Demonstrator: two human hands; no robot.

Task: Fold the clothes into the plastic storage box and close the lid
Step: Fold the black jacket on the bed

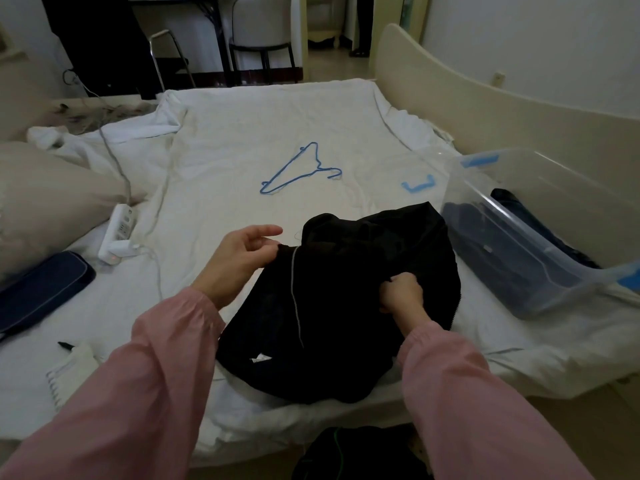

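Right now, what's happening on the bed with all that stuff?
A person in pink sleeves is folding a black jacket on the bed. The left hand pinches its edge and the right hand grips its middle. The clear storage box stands open at the right, dark clothes already inside.

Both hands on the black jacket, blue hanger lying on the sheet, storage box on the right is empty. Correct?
Not quite. The storage box isn't empty: the head view shows dark clothes already inside it. The rest stands: left hand and right hand both hold the black jacket, and the blue hanger lies on the sheet.
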